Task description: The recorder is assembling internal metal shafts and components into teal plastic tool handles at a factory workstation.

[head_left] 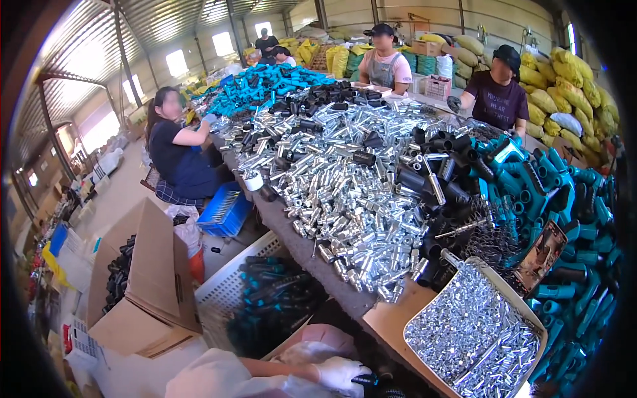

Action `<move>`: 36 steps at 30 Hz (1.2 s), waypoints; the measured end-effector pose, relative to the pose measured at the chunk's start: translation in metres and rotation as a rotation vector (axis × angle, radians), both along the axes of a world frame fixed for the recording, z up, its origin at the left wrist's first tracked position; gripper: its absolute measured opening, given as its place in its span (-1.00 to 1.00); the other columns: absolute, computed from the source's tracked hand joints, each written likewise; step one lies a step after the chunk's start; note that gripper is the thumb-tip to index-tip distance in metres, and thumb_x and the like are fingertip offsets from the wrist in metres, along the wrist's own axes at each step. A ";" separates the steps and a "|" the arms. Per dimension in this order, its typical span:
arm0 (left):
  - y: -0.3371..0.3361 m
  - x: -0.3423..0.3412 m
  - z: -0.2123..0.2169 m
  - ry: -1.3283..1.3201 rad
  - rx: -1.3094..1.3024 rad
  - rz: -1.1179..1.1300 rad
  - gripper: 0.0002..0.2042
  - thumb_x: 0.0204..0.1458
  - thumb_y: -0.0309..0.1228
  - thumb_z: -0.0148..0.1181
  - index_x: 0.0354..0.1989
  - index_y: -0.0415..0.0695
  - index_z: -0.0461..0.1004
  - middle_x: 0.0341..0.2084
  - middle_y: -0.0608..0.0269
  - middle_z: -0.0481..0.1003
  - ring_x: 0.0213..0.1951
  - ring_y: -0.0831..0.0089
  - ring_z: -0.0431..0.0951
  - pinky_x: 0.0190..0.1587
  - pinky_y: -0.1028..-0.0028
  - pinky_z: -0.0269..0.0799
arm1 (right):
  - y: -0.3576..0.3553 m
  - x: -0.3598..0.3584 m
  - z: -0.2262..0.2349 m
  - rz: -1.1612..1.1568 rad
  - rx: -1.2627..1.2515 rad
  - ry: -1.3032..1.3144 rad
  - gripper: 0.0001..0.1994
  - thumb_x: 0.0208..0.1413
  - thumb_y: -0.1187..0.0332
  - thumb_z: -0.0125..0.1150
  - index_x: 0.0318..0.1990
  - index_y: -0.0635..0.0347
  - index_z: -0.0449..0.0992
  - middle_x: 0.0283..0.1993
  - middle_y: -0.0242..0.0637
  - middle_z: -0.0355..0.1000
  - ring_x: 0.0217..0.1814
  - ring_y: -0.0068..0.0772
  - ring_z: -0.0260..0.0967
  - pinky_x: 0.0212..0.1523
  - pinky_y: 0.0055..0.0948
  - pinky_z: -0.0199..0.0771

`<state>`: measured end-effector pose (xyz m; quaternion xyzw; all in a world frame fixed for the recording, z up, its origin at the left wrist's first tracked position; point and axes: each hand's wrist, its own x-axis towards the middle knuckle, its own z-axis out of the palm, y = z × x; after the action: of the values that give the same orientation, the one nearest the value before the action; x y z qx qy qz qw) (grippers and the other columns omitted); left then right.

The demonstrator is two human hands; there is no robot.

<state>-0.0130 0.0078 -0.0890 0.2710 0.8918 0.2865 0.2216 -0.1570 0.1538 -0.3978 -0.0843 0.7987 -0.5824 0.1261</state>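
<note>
My left hand [337, 373], in a white glove, is at the lower edge with its fingers closed around a black and teal tool handle [365, 379]. Only the end of that piece shows past the fingers. My right hand is out of view. Just left of my hand, a white perforated basket [215, 292] holds many similar black and teal pieces [272, 292]. To the right, a shallow tray [409, 330] full of small silver metal pins [464, 325] rests on cardboard at the table edge. Beyond it lies a big heap of silver metal fittings [358, 219].
Teal plastic housings [584, 245] pile up at right beside black sleeves [451, 192] and dark springs [494, 239]. An open cardboard box [149, 272] and a blue crate [224, 213] stand on the floor at left. Several co-workers sit around the table; yellow sacks [570, 93] are stacked behind.
</note>
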 end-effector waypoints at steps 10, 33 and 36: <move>0.031 0.001 -0.047 -0.002 0.046 0.190 -0.52 0.10 -0.10 0.20 0.13 -0.09 0.42 -0.23 -0.09 0.59 -0.23 -0.09 0.61 -0.18 0.06 0.54 | 0.007 0.031 0.037 -0.005 -0.020 -0.002 -0.67 0.22 0.34 0.19 0.08 0.28 0.58 0.05 -0.10 0.58 0.03 -0.27 0.54 0.13 -0.33 0.48; 0.035 -0.017 -0.102 -0.126 -0.053 0.143 -0.67 0.04 -0.31 0.10 -0.04 -0.17 0.49 -0.35 -0.12 0.61 -0.27 -0.08 0.64 -0.25 0.03 0.52 | 0.035 0.093 0.154 -0.292 -0.127 -0.215 -0.79 0.12 0.44 0.23 -0.15 0.31 0.69 -0.16 -0.19 0.65 -0.11 -0.40 0.57 0.01 -0.43 0.51; 0.052 -0.012 -0.179 -0.103 0.032 0.212 -0.66 0.13 -0.20 0.09 -0.04 -0.16 0.53 -0.29 -0.08 0.63 -0.23 -0.04 0.66 -0.19 0.04 0.53 | 0.022 0.092 0.109 -0.541 0.020 0.080 -0.77 0.15 0.40 0.20 -0.13 0.34 0.67 -0.11 -0.09 0.64 -0.09 -0.30 0.58 0.05 -0.35 0.51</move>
<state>-0.0254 0.0596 -0.2685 0.1637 0.8983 0.3358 0.2313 -0.0650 0.1755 -0.2892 0.1106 0.8020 -0.5833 -0.0650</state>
